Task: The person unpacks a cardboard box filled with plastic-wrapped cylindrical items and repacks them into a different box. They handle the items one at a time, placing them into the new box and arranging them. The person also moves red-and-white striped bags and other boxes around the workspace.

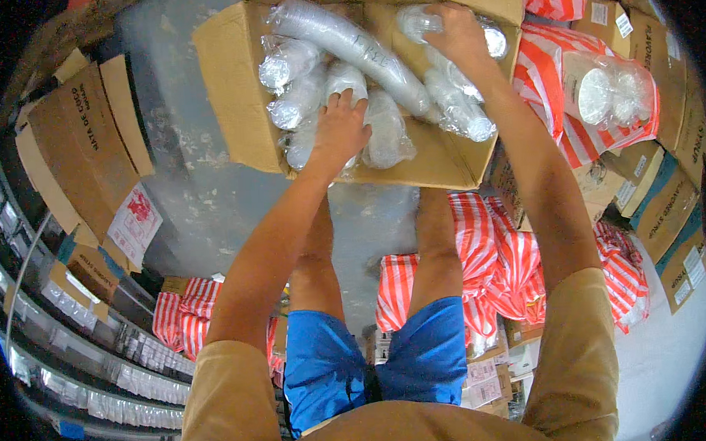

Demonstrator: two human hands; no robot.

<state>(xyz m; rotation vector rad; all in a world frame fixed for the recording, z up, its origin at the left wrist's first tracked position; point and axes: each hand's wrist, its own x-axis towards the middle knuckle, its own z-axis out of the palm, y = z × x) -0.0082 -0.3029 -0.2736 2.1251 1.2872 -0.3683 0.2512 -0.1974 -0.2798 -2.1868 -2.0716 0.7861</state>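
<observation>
An open cardboard box stands before me, holding several sleeves of clear plastic in thin wrap, which look like stacked cups or lids. A long sleeve with handwriting on it lies slantwise across the others. My left hand rests, fingers apart, on top of an upright-looking sleeve in the left half. At the far right of the box, my right hand has its thumb and fingers around the end of a wrapped sleeve. Below that hand, another wrapped sleeve leans toward the near right corner.
Red-and-white striped bags crowd the right side, with stacked cartons beyond. More striped bags sit by my right leg. Left stands a cardboard carton with raised flaps, near shelving with packaged goods. The grey floor shows between.
</observation>
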